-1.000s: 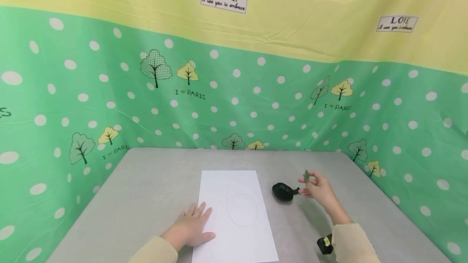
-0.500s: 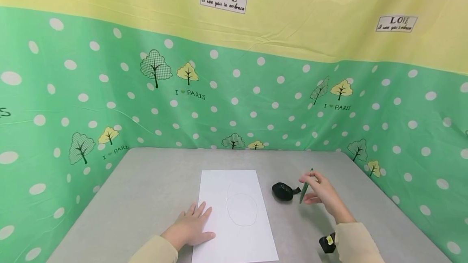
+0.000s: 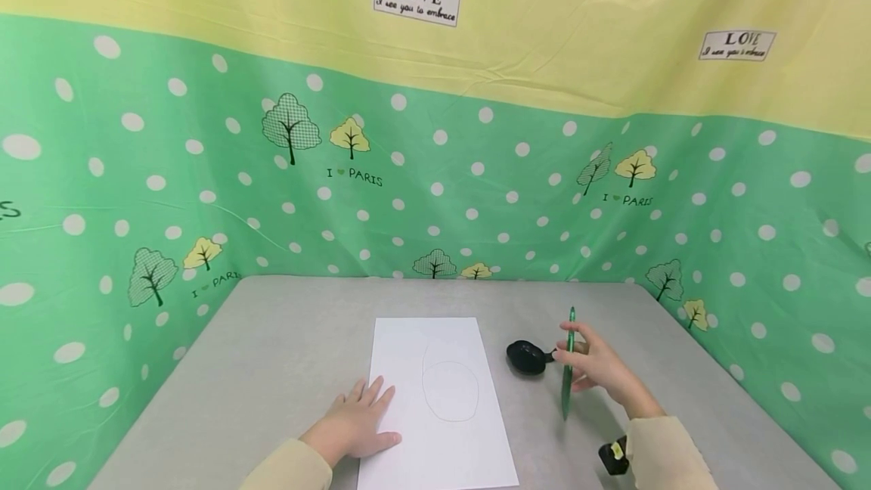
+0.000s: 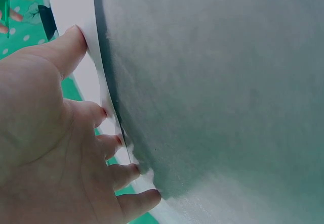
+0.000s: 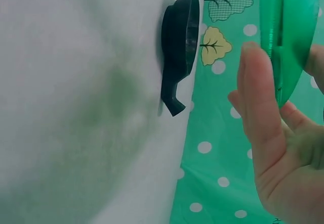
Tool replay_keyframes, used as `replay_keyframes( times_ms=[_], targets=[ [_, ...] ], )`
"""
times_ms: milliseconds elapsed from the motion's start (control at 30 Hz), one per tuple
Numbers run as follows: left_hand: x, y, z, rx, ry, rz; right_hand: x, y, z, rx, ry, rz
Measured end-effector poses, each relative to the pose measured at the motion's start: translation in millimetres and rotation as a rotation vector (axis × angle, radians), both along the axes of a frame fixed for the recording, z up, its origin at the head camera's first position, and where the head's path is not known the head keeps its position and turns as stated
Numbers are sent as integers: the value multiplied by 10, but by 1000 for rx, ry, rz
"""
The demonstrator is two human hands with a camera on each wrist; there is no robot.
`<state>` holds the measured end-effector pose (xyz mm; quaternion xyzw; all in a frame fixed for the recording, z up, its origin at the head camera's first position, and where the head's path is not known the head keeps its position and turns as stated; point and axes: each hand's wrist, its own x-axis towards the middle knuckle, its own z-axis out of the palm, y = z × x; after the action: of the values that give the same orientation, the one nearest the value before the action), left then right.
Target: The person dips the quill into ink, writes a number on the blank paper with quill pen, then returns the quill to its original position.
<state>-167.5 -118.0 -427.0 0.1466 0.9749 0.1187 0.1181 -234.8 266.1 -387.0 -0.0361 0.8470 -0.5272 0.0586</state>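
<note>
My left hand rests with spread fingers on the left edge of a white paper sheet, which bears a thin line looped like a 6. In the left wrist view its fingertips lie along the sheet's edge. My right hand holds a flat, translucent green piece above the table, thumb on one side and fingers on the other. Seen from the head it stands edge-on; the right wrist view shows a curved edge on the green piece. Just left of that hand lies a black scoop-like thing with a short handle.
A small black block with a yellow mark sits beside the right sleeve, which partly hides it. The grey table ends at the back and sides against a green and yellow printed cloth.
The right hand has turned the green piece, so it now shows as a long upright strip, its lower end nearer me. The left hand and the paper have stayed put.
</note>
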Motion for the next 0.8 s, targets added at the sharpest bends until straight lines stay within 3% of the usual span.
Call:
replay_keyframes(
  times_ms=[433, 800],
  targets=[
    [-9, 1, -2, -5, -5, 0, 20, -30, -107, 204, 29, -22],
    [1, -2, 13, 3, -3, -10, 45, -54, -177, 289, 32, -20]
  ],
)
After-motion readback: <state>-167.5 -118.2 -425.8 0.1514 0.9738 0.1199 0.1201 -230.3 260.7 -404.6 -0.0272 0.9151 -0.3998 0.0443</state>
